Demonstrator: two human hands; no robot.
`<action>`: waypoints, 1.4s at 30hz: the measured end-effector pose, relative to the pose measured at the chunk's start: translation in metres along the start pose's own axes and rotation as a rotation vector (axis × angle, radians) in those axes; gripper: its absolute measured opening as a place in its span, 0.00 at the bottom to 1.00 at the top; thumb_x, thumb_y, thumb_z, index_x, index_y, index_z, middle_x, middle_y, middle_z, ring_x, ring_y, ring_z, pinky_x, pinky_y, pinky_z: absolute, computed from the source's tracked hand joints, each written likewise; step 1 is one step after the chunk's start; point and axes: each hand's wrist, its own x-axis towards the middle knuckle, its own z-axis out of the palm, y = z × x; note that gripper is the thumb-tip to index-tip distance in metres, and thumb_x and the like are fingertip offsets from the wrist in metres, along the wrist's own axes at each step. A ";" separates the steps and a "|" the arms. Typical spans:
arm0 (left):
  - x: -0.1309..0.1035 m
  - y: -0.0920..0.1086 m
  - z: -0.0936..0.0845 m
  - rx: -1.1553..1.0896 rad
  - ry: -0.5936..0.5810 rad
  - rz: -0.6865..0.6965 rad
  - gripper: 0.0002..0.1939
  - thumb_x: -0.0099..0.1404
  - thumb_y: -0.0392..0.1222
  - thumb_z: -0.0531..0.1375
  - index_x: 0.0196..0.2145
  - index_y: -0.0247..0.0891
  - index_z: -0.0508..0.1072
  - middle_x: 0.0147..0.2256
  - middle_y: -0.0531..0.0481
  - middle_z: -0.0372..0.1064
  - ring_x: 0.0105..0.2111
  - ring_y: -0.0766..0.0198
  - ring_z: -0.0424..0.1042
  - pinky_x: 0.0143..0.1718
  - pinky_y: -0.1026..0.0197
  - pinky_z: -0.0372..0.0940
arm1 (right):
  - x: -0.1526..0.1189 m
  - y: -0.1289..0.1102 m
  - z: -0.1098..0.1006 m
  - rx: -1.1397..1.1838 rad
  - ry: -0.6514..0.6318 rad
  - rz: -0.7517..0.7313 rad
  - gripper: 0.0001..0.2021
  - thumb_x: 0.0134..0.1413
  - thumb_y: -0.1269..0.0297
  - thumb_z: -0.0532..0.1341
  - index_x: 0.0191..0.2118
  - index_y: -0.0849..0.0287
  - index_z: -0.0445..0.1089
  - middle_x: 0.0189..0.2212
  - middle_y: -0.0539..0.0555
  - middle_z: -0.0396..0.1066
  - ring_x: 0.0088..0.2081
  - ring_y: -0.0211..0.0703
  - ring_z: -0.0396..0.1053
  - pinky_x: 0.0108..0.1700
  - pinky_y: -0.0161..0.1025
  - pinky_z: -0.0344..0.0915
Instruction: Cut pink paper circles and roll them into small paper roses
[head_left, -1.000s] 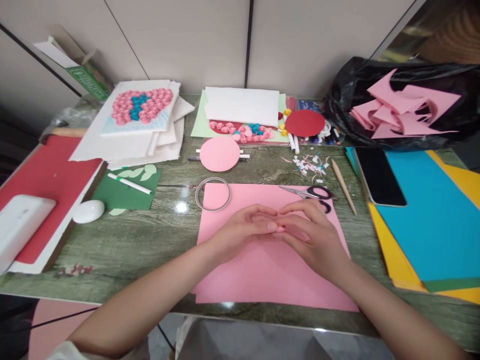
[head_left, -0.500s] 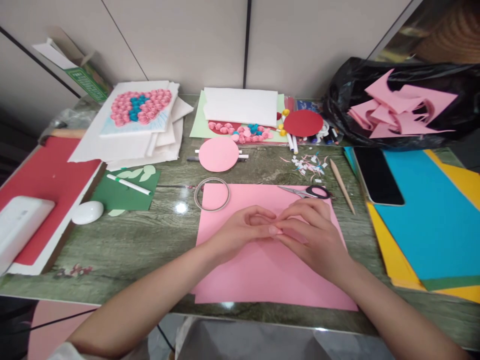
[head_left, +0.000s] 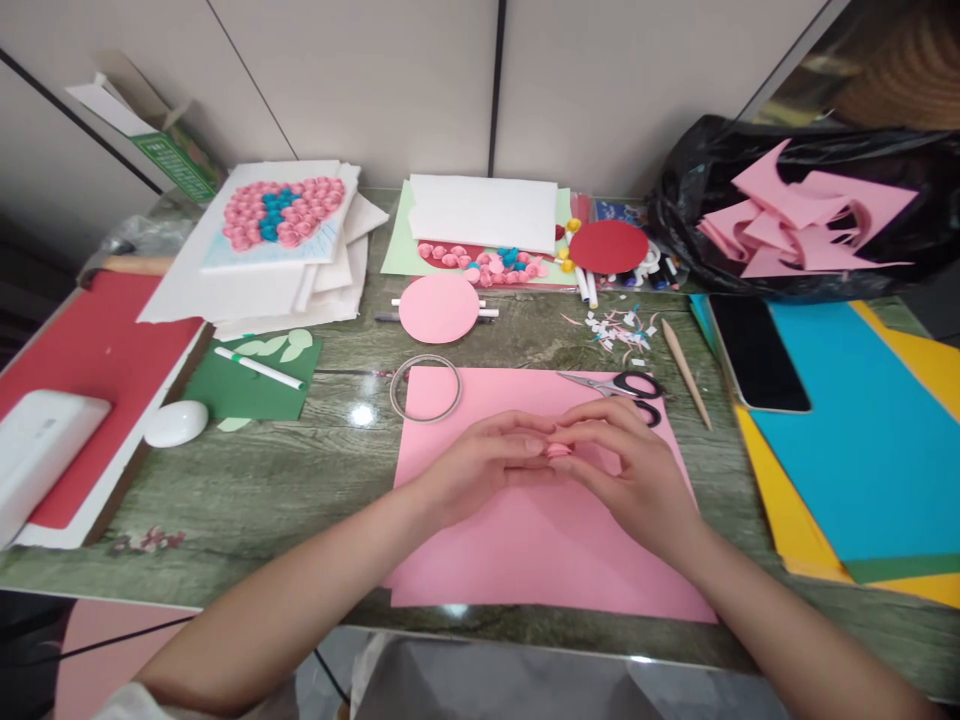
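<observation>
A small pink paper rose, rolled in layers, is between the fingertips of both hands. My right hand pinches it from the right with thumb and forefinger. From the left, my left hand closes its fingertips on the same rose, covering part of it. Both hands are over pink paper sheets. Scissors with black handles lie just beyond my right hand, partly hidden by it. A roll of tape rests on the sheet's far left corner.
Beyond the sheets lie a pink paper disc, small paper scraps and a wooden stick. At right are a phone and blue paper, below a black bag. A rose-covered picture lies far left.
My fingers have shifted around the rose, and the right thumb and forefinger have parted wider. More of the rose and the scissors' second handle loop now show.
</observation>
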 end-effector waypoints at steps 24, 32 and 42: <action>0.000 -0.002 0.002 0.267 0.204 0.083 0.07 0.56 0.36 0.61 0.34 0.34 0.70 0.35 0.46 0.74 0.36 0.64 0.73 0.42 0.59 0.64 | 0.045 0.025 -0.011 -0.029 0.098 0.137 0.06 0.52 0.62 0.61 0.34 0.56 0.74 0.36 0.53 0.71 0.41 0.44 0.68 0.41 0.41 0.65; -0.003 -0.005 0.010 0.491 0.126 0.051 0.10 0.53 0.40 0.63 0.33 0.34 0.70 0.31 0.46 0.74 0.31 0.65 0.72 0.35 0.62 0.62 | 0.171 0.046 -0.005 -0.169 0.195 0.153 0.13 0.52 0.64 0.59 0.40 0.64 0.75 0.35 0.56 0.77 0.36 0.44 0.72 0.42 0.37 0.64; -0.002 -0.001 0.008 0.475 0.136 0.007 0.09 0.51 0.37 0.62 0.31 0.33 0.70 0.29 0.46 0.73 0.28 0.65 0.72 0.32 0.62 0.63 | 0.195 0.051 0.030 -0.295 0.047 0.076 0.14 0.56 0.67 0.54 0.44 0.63 0.73 0.43 0.58 0.74 0.42 0.44 0.69 0.45 0.37 0.60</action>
